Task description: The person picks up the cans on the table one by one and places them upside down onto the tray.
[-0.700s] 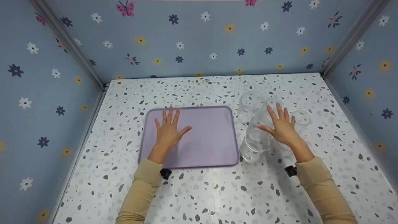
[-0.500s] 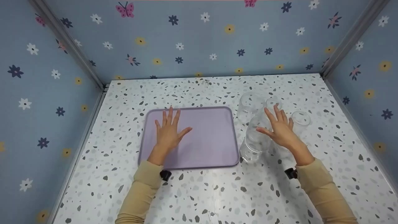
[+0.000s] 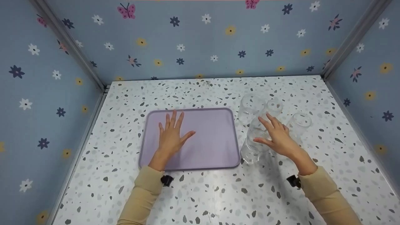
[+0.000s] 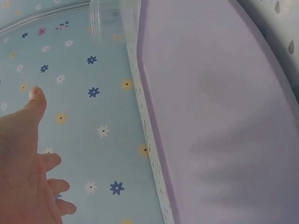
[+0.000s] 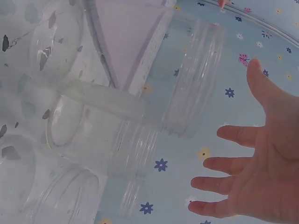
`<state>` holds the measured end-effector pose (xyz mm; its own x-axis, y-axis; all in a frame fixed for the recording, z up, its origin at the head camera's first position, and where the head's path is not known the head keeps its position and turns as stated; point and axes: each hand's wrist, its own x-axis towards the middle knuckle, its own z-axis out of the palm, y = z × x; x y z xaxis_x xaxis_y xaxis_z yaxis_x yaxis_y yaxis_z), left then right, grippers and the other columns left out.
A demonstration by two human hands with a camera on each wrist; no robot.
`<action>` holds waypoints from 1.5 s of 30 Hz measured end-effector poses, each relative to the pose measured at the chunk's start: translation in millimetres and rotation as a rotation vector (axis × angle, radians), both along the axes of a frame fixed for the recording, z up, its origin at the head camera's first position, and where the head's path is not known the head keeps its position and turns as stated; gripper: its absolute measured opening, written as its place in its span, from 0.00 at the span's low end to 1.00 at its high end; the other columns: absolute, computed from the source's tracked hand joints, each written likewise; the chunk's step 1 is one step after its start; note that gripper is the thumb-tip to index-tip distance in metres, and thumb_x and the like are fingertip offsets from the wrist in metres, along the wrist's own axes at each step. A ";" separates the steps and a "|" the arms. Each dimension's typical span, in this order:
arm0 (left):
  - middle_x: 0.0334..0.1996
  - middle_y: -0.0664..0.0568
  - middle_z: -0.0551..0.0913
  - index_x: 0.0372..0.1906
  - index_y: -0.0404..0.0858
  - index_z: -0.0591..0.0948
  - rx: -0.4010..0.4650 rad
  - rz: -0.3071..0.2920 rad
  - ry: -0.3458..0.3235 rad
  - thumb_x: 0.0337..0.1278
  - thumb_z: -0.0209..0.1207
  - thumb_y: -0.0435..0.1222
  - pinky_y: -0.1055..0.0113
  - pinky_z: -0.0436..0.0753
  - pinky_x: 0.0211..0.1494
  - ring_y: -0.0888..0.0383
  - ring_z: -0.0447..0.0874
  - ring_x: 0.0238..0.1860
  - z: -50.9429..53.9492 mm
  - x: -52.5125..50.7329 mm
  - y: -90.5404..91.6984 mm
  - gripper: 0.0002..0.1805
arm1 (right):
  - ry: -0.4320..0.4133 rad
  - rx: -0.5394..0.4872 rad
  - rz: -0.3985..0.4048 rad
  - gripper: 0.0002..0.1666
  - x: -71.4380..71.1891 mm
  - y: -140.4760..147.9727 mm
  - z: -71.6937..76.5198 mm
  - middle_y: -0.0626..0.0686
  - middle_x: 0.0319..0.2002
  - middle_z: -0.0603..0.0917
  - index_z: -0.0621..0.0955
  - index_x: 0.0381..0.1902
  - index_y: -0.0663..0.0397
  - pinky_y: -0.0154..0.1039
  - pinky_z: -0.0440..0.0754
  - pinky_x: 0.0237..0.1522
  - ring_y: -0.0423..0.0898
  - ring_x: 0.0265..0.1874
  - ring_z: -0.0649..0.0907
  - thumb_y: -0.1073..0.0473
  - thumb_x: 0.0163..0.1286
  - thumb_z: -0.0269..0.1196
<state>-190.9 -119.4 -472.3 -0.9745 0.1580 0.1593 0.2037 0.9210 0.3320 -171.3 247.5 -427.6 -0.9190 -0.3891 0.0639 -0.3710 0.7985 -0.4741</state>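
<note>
My left hand [image 3: 170,139] hovers over a flat lilac tray [image 3: 212,140], fingers spread and holding nothing. The left wrist view shows that hand [image 4: 21,163] beside the tray [image 4: 224,93], with part of a clear container [image 4: 112,21] at the top. Over a group of clear plastic jars is my right hand [image 3: 281,140], its fingers apart and slightly bent, gripping none of them. It hides part of the group. In the right wrist view the hand [image 5: 266,158] is apart from a wide ridged jar [image 5: 196,74] and a narrower jar [image 5: 93,128].
More clear containers stand at the right: a wide one [image 3: 251,107] at the back, a small one [image 3: 274,106] beside it, and another [image 3: 301,120] further right. The white speckled table [image 3: 215,197] is bounded by flowered panels [image 3: 200,40] behind and at both sides.
My right hand has moved slightly left and toward the front, its fingers bending a little. My left hand has shifted slightly right and toward the front. The tray and jars stay in place.
</note>
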 end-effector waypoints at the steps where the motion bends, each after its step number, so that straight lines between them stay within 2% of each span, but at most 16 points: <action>1: 0.69 0.47 0.40 0.69 0.46 0.48 0.005 0.000 0.001 0.50 0.42 0.65 0.40 0.41 0.61 0.44 0.34 0.67 -0.5 0.5 0.3 0.45 | 0.002 -0.002 0.011 0.46 1.4 -0.6 -0.3 0.64 0.66 0.47 0.56 0.67 0.54 0.67 0.43 0.55 0.63 0.63 0.48 0.39 0.57 0.57; 7: 0.69 0.48 0.42 0.69 0.45 0.51 0.068 -0.003 0.052 0.51 0.44 0.64 0.41 0.44 0.61 0.46 0.35 0.67 -2.6 4.8 4.2 0.44 | 0.010 -0.004 0.059 0.45 10.2 -4.6 -0.9 0.63 0.66 0.49 0.57 0.66 0.53 0.66 0.47 0.54 0.64 0.62 0.51 0.39 0.57 0.58; 14: 0.68 0.47 0.48 0.67 0.43 0.56 0.166 -0.019 0.126 0.52 0.46 0.61 0.43 0.50 0.61 0.45 0.43 0.66 -4.3 10.4 8.8 0.41 | -0.007 0.009 0.066 0.46 15.8 -8.0 -4.5 0.63 0.65 0.51 0.58 0.66 0.52 0.69 0.51 0.51 0.64 0.62 0.52 0.39 0.55 0.60; 19: 0.66 0.44 0.54 0.65 0.39 0.60 0.239 -0.036 0.204 0.53 0.51 0.56 0.46 0.55 0.61 0.44 0.50 0.65 -6.1 14.2 11.9 0.38 | -0.013 0.018 0.060 0.47 16.9 -9.6 -8.8 0.63 0.65 0.52 0.58 0.66 0.53 0.70 0.54 0.49 0.64 0.61 0.54 0.40 0.54 0.61; 23: 0.64 0.42 0.58 0.64 0.36 0.61 0.294 -0.042 0.249 0.54 0.52 0.54 0.50 0.57 0.61 0.42 0.55 0.62 -8.8 16.7 14.4 0.37 | 0.008 0.010 0.072 0.46 16.9 -11.2 -13.0 0.65 0.64 0.55 0.60 0.65 0.56 0.66 0.59 0.50 0.64 0.60 0.57 0.41 0.53 0.62; 31: 0.60 0.41 0.63 0.62 0.33 0.63 0.387 -0.030 0.305 0.53 0.55 0.50 0.55 0.59 0.61 0.46 0.59 0.61 -13.0 19.0 18.2 0.36 | 0.047 -0.029 0.087 0.45 19.0 -14.1 -18.5 0.69 0.60 0.59 0.64 0.62 0.63 0.59 0.65 0.50 0.64 0.57 0.62 0.49 0.50 0.67; 35: 0.59 0.41 0.65 0.61 0.32 0.64 0.430 -0.020 0.305 0.54 0.55 0.49 0.57 0.61 0.61 0.48 0.60 0.60 -14.4 20.0 20.3 0.34 | 0.071 -0.067 0.079 0.44 18.9 -14.6 -21.9 0.69 0.58 0.61 0.65 0.60 0.64 0.57 0.67 0.49 0.63 0.55 0.64 0.52 0.49 0.68; 41: 0.57 0.42 0.66 0.59 0.31 0.66 0.535 -0.015 0.269 0.57 0.53 0.47 0.58 0.62 0.60 0.50 0.62 0.59 -13.5 23.6 23.5 0.31 | 0.158 -0.161 0.079 0.41 19.7 -14.4 -27.4 0.69 0.52 0.66 0.68 0.57 0.64 0.56 0.70 0.45 0.62 0.50 0.68 0.59 0.45 0.71; 45: 0.55 0.43 0.68 0.58 0.32 0.68 0.603 -0.020 0.264 0.56 0.54 0.45 0.59 0.62 0.60 0.51 0.63 0.58 -14.1 25.9 26.5 0.28 | 0.181 -0.190 0.069 0.41 22.2 -15.4 -27.9 0.67 0.51 0.67 0.69 0.57 0.63 0.55 0.69 0.46 0.60 0.50 0.68 0.59 0.44 0.72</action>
<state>-164.9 -92.9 -486.4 -0.8884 -0.0157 0.4588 0.3642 0.5841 0.7254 -149.1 232.2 -455.5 -0.8578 -0.4156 0.3025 -0.5137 0.6718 -0.5337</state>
